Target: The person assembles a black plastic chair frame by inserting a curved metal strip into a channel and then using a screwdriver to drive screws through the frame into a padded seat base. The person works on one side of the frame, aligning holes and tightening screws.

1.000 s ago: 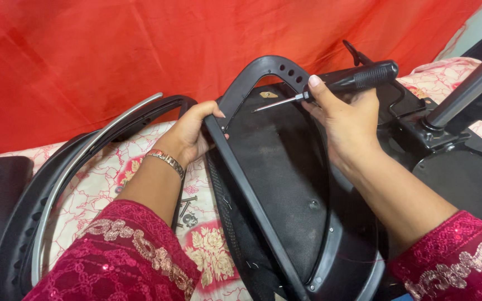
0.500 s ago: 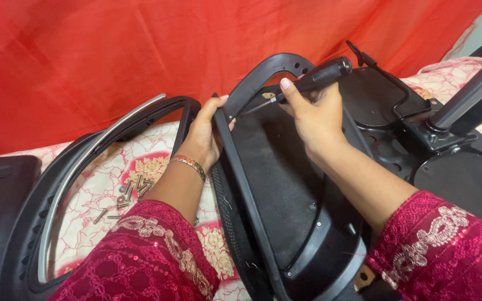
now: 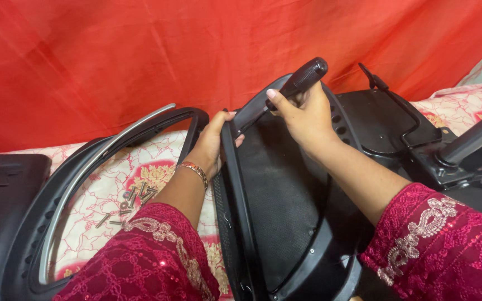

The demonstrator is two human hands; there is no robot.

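Observation:
A black chair seat panel stands tilted on its edge in front of me, its curved black frame arching over the top. My left hand grips the panel's left upper edge, a metal bangle on the wrist. My right hand is closed around a screwdriver with a black ribbed handle. The shaft points down-left toward the frame's upper left corner; its tip is hidden by the frame.
A black oval chair-back frame with a silver inner rim lies at left on a floral bedsheet. Several loose screws lie inside it. A black chair base mechanism sits at right. A red curtain hangs behind.
My right hand has moved left and tipped the screwdriver, so its handle now points up-right and its tip sits at the frame's upper left corner. The left hand has slid slightly up the edge.

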